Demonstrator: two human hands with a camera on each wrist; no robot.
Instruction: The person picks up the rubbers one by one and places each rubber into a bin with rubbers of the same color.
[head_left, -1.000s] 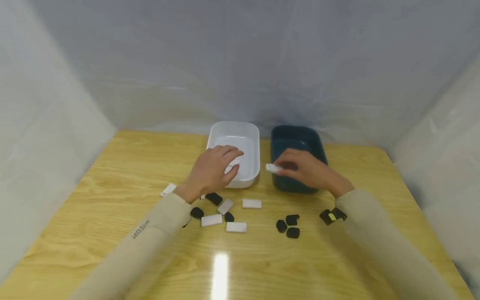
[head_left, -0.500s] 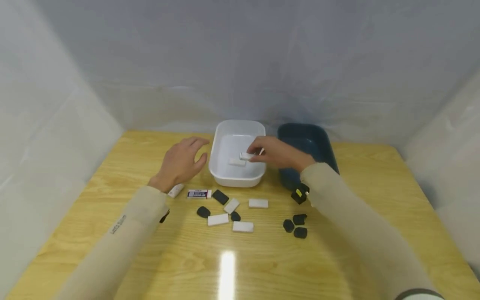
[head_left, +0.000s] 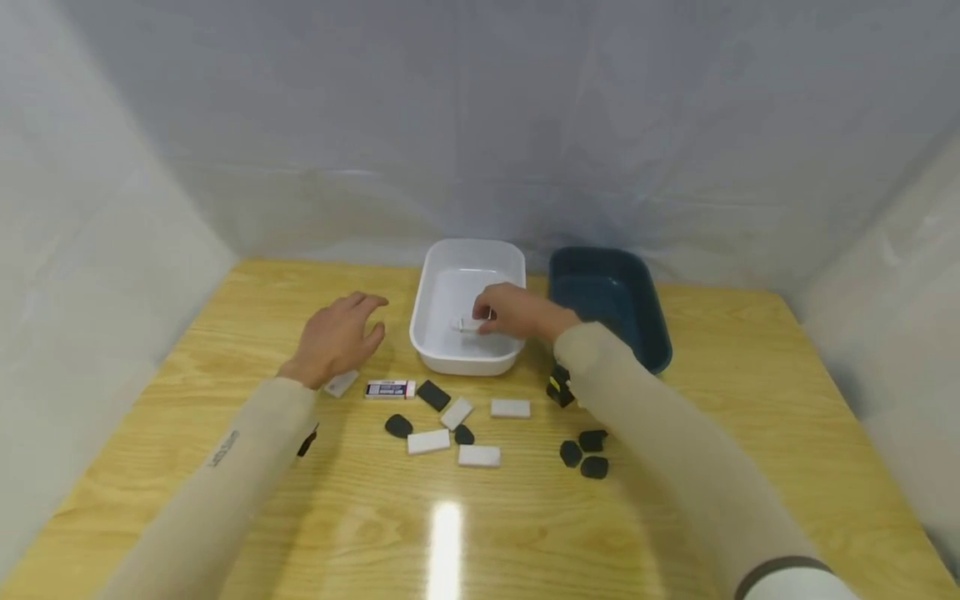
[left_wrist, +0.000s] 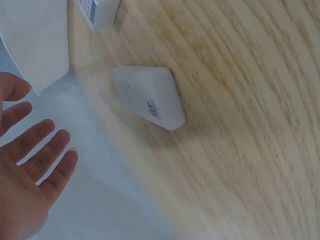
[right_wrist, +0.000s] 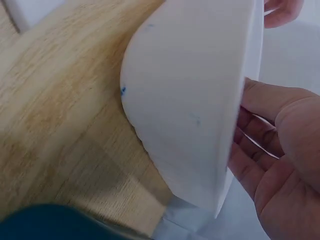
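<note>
resting inside the white tub (head_left: pixel 450 354), a white eraser (head_left: pixel 467 325) is pinched by the right hand (head_left: pixel 513 312), so setting-down seems underway and letting go is judged next, while the left hand (head_left: pixel 333 337) is held spread above the wooden table (head_left: pixel 675 500), walled by pale sheeting (head_left: pixel 480 125).

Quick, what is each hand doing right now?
Left hand: open, fingers spread, holding nothing, above the table.
Right hand: inside the white tub, at a white eraser; grip unclear.
</note>
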